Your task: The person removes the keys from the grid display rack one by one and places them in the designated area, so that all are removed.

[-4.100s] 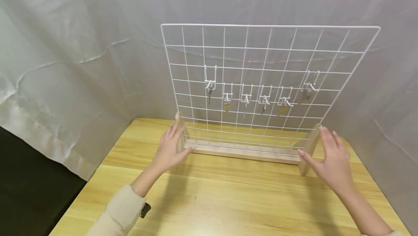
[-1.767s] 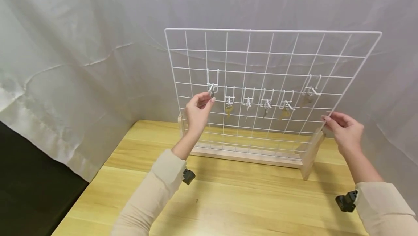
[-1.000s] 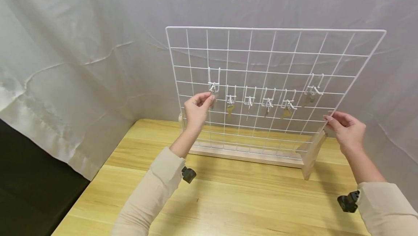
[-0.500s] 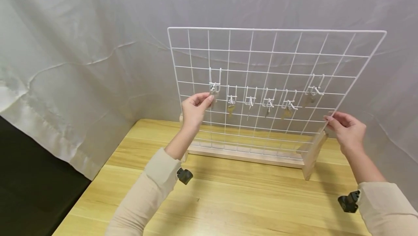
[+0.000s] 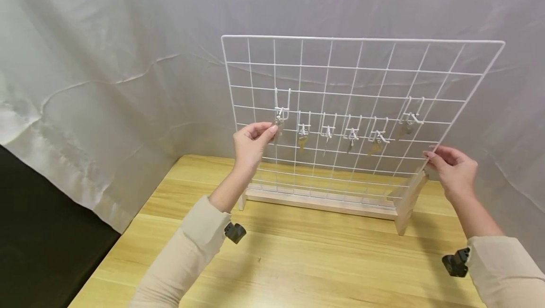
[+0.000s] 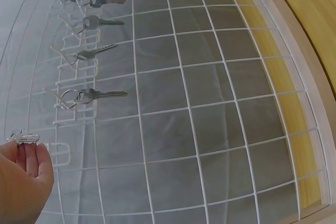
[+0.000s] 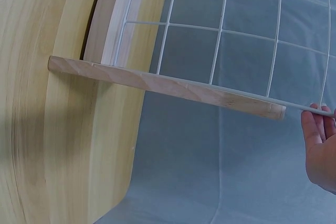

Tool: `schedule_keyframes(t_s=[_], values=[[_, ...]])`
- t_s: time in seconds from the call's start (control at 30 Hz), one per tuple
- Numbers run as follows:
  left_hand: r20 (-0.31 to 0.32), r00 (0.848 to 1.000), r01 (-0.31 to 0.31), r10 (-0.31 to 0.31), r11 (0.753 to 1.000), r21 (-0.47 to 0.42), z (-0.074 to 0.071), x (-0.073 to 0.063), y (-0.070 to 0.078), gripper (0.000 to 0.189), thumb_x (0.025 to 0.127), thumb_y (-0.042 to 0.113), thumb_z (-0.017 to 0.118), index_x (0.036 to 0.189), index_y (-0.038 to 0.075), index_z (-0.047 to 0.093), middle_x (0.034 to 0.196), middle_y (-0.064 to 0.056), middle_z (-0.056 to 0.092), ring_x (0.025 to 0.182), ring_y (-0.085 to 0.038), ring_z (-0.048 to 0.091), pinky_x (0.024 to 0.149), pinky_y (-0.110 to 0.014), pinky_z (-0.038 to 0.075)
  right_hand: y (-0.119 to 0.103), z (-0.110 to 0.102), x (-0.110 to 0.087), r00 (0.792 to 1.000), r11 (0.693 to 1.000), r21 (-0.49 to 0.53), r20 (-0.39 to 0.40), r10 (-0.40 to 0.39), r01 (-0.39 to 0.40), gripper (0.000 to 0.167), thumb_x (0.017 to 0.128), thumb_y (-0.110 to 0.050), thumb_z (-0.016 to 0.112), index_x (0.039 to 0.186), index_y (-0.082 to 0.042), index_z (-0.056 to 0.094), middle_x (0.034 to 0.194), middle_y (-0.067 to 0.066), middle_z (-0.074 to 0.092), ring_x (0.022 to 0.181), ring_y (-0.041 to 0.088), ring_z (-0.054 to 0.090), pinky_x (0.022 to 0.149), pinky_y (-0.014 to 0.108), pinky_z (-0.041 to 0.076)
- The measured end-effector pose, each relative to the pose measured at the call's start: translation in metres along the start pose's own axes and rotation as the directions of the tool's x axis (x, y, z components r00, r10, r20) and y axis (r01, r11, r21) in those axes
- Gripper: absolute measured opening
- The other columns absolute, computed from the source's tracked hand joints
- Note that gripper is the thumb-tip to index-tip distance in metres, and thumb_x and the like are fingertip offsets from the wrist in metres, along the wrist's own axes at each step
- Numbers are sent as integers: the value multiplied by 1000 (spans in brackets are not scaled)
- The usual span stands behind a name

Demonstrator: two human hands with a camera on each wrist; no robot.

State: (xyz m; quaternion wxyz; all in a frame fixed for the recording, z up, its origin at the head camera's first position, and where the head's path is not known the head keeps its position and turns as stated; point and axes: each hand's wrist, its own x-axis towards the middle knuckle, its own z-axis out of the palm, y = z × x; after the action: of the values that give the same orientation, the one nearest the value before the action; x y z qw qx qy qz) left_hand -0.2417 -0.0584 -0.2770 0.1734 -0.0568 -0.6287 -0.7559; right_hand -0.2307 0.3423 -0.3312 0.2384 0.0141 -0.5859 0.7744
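Observation:
A white wire grid panel [image 5: 332, 39] stands upright in a wooden base [image 5: 319, 203]. My left hand [image 5: 249, 147] pinches a silver key [image 6: 26, 138] between thumb and fingers, just under the leftmost hook [image 5: 282, 109]. The key's ring overlaps that hook in the head view, and whether it is still on the hook I cannot tell. With thumb and fingertips, my right hand [image 5: 457, 171] grips the panel's right edge wire, a little above the wooden side piece [image 5: 410, 204]. Other keys hang from a row of hooks, among them a brass-toned key [image 5: 303, 142].
Pale grey curtain [image 5: 127, 123] surrounds the wooden table [image 5: 298, 260] at the back and sides. A dark area [image 5: 42, 232] lies beyond the table's left edge. A tiny dark speck [image 5: 259, 259] is on the tabletop.
Both hands have left the ends of the base: the left rose to the leftmost key, the right to the panel's edge. Lately the left hand drew slightly left; the right stayed still.

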Motion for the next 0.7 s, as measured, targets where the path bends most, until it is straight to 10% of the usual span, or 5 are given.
schedule_keyframes(t_s=[0.7], values=[[2,998,66,-67,992,107,-18,-25,2,16,81,3,68,93,-7,65,70,4,66,64,-8,62,67,-18,57,-1,-1,0,1000,999,-42,12,14,-13,35,84,16,52,76,-13,69,69,-7,71,62,0,67,58,11,54]])
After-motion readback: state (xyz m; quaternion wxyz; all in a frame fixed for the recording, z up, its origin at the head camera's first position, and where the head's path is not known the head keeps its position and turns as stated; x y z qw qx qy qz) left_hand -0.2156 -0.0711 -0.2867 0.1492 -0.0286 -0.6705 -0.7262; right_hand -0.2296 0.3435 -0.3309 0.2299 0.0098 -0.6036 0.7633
